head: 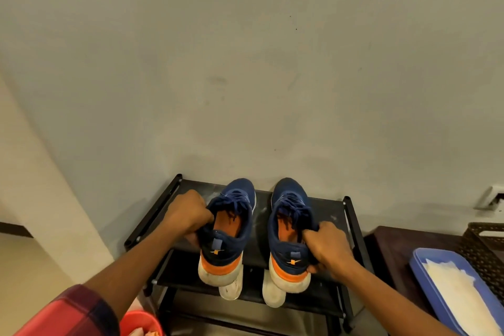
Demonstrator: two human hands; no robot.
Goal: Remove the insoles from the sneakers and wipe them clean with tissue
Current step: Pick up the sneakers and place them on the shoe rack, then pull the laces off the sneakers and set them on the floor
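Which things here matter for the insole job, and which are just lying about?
Job: left sneaker, right sneaker, their orange insoles, tissue in the blue tray, left hand, right hand.
Lying about: white shoes below, red tub, dark basket.

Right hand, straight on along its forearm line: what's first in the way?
The right sneaker, whose collar the right hand grips; past it, probably the left sneaker, though depth is unclear.

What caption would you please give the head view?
Left hand grips left sneaker, right hand grips right sneaker, on a rack.
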